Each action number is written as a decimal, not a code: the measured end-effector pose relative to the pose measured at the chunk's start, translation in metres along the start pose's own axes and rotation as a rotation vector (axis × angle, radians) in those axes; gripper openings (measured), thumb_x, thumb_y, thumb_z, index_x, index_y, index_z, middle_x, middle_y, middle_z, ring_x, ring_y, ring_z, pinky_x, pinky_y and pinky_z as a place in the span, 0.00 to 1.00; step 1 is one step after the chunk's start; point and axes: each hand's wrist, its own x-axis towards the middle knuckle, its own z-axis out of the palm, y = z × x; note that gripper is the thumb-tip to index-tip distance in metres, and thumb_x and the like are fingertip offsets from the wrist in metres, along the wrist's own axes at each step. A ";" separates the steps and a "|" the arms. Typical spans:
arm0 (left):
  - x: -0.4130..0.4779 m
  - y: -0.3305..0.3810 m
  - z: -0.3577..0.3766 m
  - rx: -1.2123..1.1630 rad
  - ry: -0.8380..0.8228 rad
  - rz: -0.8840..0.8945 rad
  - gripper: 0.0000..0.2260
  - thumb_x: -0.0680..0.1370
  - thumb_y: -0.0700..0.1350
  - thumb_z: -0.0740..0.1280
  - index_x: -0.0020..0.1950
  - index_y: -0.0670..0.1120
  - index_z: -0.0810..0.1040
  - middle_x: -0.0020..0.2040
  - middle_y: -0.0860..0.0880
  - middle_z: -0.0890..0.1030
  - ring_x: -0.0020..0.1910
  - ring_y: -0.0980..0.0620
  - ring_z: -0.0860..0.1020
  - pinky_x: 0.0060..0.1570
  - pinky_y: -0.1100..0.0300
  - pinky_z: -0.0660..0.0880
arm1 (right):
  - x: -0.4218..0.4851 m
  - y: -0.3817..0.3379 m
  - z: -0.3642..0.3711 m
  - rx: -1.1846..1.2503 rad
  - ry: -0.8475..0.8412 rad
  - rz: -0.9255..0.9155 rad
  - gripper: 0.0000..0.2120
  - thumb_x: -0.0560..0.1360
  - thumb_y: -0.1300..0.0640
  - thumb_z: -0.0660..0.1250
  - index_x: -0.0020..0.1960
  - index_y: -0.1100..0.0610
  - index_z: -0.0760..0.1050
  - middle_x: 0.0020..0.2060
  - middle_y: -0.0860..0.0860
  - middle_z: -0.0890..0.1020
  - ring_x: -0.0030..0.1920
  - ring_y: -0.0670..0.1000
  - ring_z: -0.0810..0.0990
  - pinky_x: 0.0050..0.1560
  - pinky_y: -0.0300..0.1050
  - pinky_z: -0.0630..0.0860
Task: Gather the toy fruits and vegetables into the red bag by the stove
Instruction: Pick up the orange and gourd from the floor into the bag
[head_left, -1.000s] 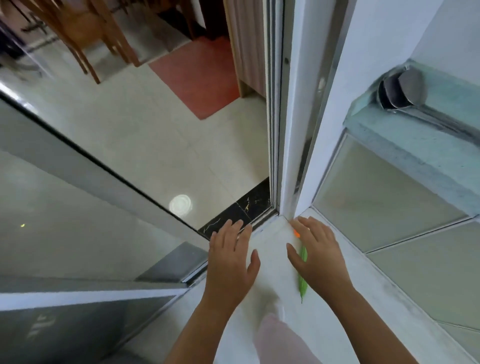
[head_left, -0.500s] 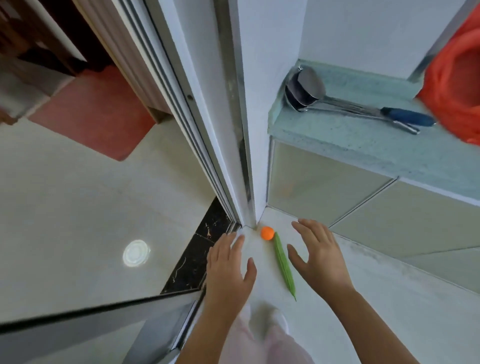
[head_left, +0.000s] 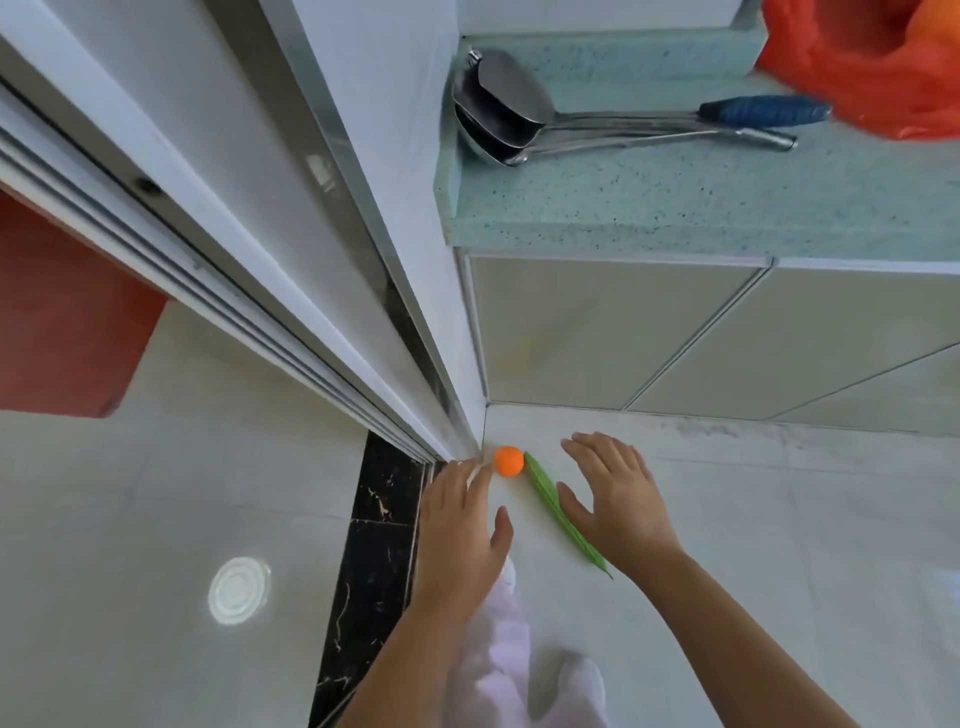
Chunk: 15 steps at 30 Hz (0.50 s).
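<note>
On the head camera I see my left hand (head_left: 462, 525) stretched palm-down, fingers straight and loosely spread, tips just beside the orange toy fruit (head_left: 509, 461) on the floor (head_left: 779, 519). My right hand (head_left: 613, 499), spread likewise, hovers beside the green toy vegetable (head_left: 558, 512). The red bag (head_left: 857, 57) sits on the counter (head_left: 675, 208).

Small orange ball fruit (head_left: 509, 461) on floor in corner by door frame; long green pod (head_left: 556, 506) flat, tip touching it. Red bag (head_left: 857, 57) crumpled on counter.

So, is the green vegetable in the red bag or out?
Out: the green vegetable lies on the floor; the red bag sits on the counter.
</note>
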 end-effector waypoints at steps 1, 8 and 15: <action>0.001 -0.007 0.010 0.002 -0.009 0.004 0.19 0.73 0.49 0.57 0.61 0.44 0.69 0.59 0.42 0.76 0.60 0.42 0.73 0.57 0.44 0.73 | -0.003 0.006 0.010 -0.007 -0.017 0.009 0.19 0.69 0.51 0.60 0.55 0.59 0.76 0.51 0.56 0.81 0.53 0.60 0.78 0.53 0.60 0.75; 0.011 -0.048 0.102 0.056 -0.073 0.027 0.19 0.72 0.49 0.58 0.59 0.42 0.72 0.58 0.39 0.77 0.59 0.38 0.74 0.56 0.42 0.73 | -0.023 0.053 0.081 -0.034 -0.062 0.067 0.20 0.68 0.50 0.60 0.56 0.59 0.76 0.50 0.55 0.81 0.52 0.59 0.79 0.53 0.57 0.75; 0.028 -0.081 0.196 0.045 -0.037 0.074 0.23 0.64 0.38 0.76 0.56 0.39 0.75 0.55 0.38 0.78 0.55 0.38 0.76 0.53 0.46 0.74 | -0.019 0.113 0.160 -0.044 -0.166 0.097 0.20 0.65 0.52 0.65 0.54 0.59 0.77 0.49 0.55 0.81 0.51 0.60 0.80 0.51 0.58 0.77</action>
